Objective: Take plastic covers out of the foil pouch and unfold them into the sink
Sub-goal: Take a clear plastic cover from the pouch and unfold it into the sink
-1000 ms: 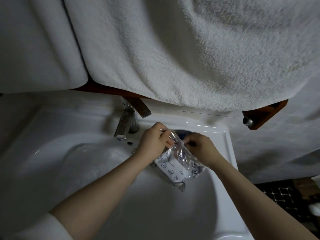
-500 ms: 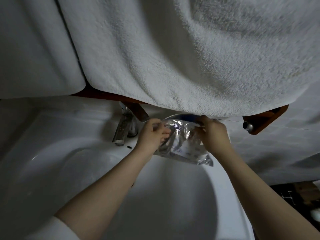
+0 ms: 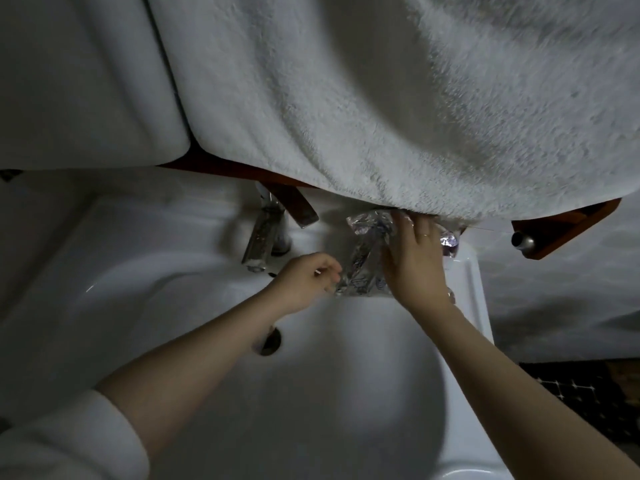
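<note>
Left hand [image 3: 306,277] pinches the foil pouch [image 3: 365,261] bottom; right hand [image 3: 414,258], fingers spread flat on it, should reach its mouth

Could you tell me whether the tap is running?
Off: no water shows below the tap spout, and the sink basin looks dry.

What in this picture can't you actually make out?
- Head view: the foil pouch is blurred; its print is unreadable, and no plastic cover can be told apart.
- The pouch's top runs under the hanging towel.
- The right hand covers the pouch's middle; its fingertips reach under the towel.
- The left hand pinches the pouch's lower corner; its fingertips are hidden.
</note>
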`<state>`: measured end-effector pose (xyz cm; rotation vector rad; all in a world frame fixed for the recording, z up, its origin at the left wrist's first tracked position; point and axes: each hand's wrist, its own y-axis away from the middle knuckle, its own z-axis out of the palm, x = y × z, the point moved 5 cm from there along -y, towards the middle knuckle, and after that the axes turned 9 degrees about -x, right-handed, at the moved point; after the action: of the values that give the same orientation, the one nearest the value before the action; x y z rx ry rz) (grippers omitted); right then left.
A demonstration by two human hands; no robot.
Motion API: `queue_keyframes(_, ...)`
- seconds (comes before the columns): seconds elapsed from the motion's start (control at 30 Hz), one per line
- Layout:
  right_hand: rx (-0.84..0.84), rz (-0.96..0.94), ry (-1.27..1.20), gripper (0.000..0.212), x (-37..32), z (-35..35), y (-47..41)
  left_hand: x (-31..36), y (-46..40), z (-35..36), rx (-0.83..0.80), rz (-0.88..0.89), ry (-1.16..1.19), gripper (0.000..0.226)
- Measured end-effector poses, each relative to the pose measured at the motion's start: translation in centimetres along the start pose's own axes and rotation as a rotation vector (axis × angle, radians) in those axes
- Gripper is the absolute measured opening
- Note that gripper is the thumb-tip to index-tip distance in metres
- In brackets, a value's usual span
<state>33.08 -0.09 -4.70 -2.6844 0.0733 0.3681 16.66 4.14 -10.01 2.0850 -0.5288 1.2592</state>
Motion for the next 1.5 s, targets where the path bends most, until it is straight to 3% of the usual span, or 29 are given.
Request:
queue_keyframes(0.07, -0.128, -0.137, -0.112, 0.039, -2.9, 0.8, 1.8, -2.2, 1.4, 0.1, -0.114, -0.045, -0.169, 0.012)
queue_keyframes(0.17, -0.344, -0.187, -0.22, 0.025, -6.1, 3.9, 5.1, -6.6, 3.9, -2.2, -0.163, -0.14, -0.44, 0.016)
queue_keyframes(0.27, -0.583, -0.088, -0.273, 0.022, -8.2, 7.6, 7.1, -9.9, 5.7, -5.9, -0.083, -0.167, -0.761, 0.026)
queue_keyframes(0.4, -0.876, 0.052, -0.253, 0.027, -10.5, 12.5, 8.6, -13.7, 7.9, -10.1, 0.042, -0.286, -0.993, 0.046)
queue_keyframes(0.53, -0.961, 0.15, -0.314, 0.023, -13.2, 15.7, 9.2, -16.8, 9.4, -13.0, 0.143, -0.459, -1.081, 0.073)
queue_keyframes(0.6, -0.959, 0.19, -0.346, 0.022, -14.4, 16.7, 9.4, -17.8, 9.6, -14.2, 0.166, -0.504, -1.102, 0.065)
queue_keyframes(0.7, -0.912, 0.241, -0.405, 0.022, -16.2, 17.4, 9.6, -18.2, 9.2, -15.7, 0.178, -0.387, -0.99, 0.016)
queue_keyframes(0.87, -0.773, 0.354, -0.563, 0.028, -20.1, 16.6, 9.0, -15.7, 9.1, -15.9, 0.132, -0.153, -0.389, 0.041)
queue_keyframes(1.1, -0.555, 0.519, -0.86, 0.054, -22.2, 13.5, 6.8, -9.3, 10.2, -15.2, 0.051, 0.017, 0.206, 0.021)
queue_keyframes(1.23, -0.475, 0.631, -0.822, 0.017, -21.0, 12.4, 6.3, -8.0, 10.3, -16.1, 0.058, 0.064, 0.3, 0.024)
queue_keyframes(1.3, -0.443, 0.667, -0.868, 0.018, -20.0, 12.0, 6.4, -8.3, 10.4, -16.7, 0.079, 0.067, 0.288, 0.029)
queue_keyframes(1.43, -0.378, 0.619, -1.194, 0.016, -19.2, 9.6, 6.4, -9.8, 10.4, -17.8, 0.132, -0.038, 0.278, 0.026)
queue_keyframes(1.5, -0.398, 0.575, -1.366, 0.027, -19.1, 8.2, 6.3, -10.8, 10.4, -18.3, 0.133, -0.096, 0.203, 0.026)
